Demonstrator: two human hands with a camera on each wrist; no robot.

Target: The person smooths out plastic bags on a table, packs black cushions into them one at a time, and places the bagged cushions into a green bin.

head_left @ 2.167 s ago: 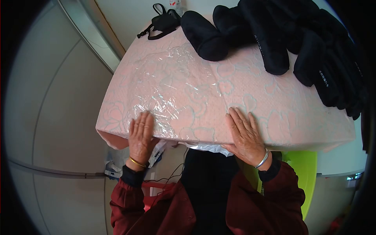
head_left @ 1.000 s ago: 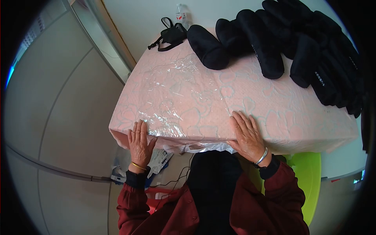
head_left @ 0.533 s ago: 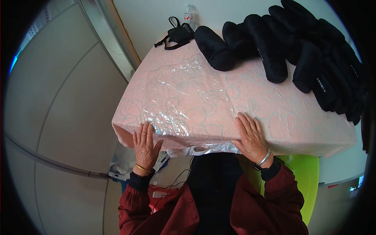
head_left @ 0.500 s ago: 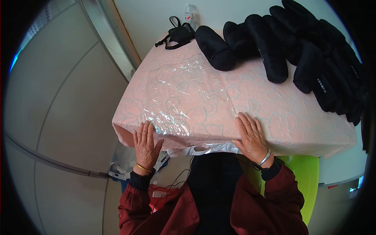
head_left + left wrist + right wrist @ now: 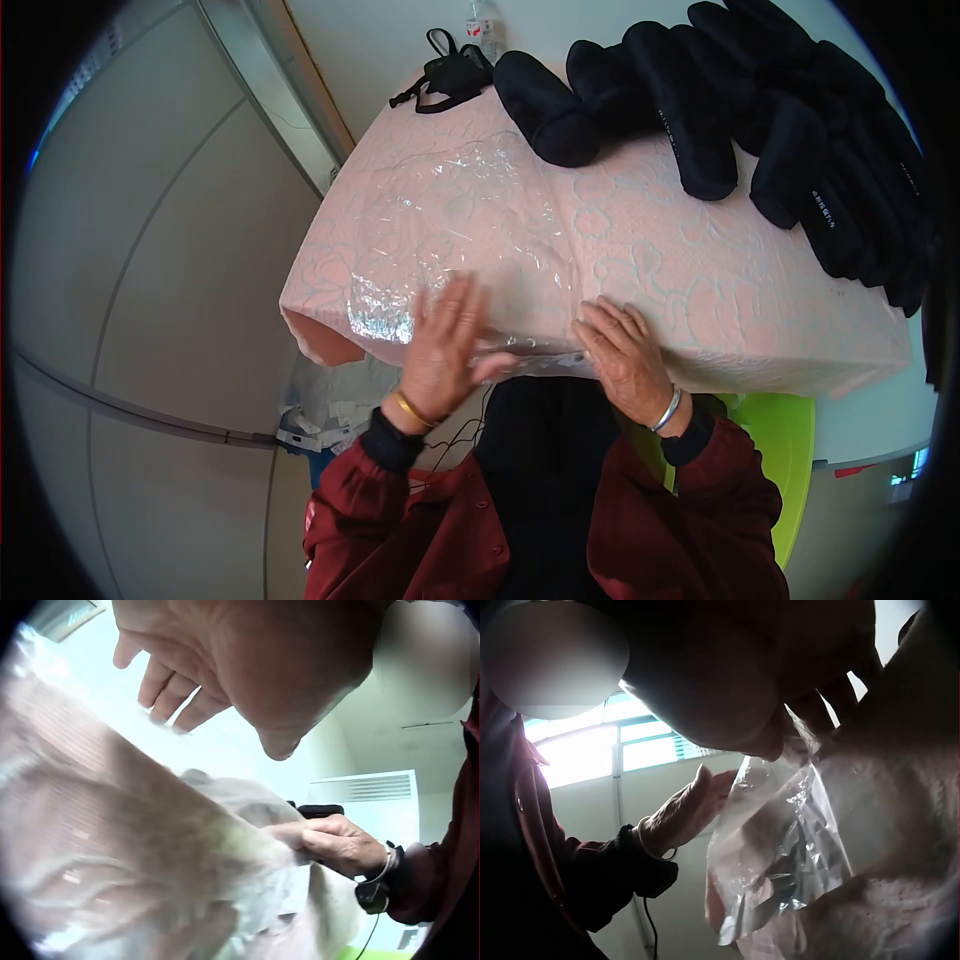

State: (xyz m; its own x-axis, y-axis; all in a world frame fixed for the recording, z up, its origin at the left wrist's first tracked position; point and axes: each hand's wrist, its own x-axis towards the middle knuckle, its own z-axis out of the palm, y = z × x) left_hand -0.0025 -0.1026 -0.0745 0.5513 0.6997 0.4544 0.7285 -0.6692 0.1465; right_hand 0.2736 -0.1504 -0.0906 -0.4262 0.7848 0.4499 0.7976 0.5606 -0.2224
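Note:
A pink patterned cloth (image 5: 740, 290) covers the table, and a clear plastic sheet (image 5: 460, 220) lies over its left part. The left hand (image 5: 445, 350), blurred, is over the sheet near the front edge, fingers spread; in the left wrist view the left hand (image 5: 247, 667) appears raised off the surface. The right hand (image 5: 628, 362) rests on the cloth at the front edge, its fingers slightly bent. Clear plastic (image 5: 780, 847) hangs over the edge by the right hand (image 5: 765, 682) in the right wrist view. Whether the thumb pinches it cannot be told.
Several black padded rolls (image 5: 690, 120) lie across the back and right of the table. A black strapped pouch (image 5: 455, 75) and a clear bottle (image 5: 480, 25) are at the back left. A green chair (image 5: 790, 470) stands below at right, and cables (image 5: 460, 435) hang below the left side.
The left hand has moved right along the front edge, toward the right hand. The right hand has shifted slightly left and its fingers are more bent. The plastic's front edge lies differently.

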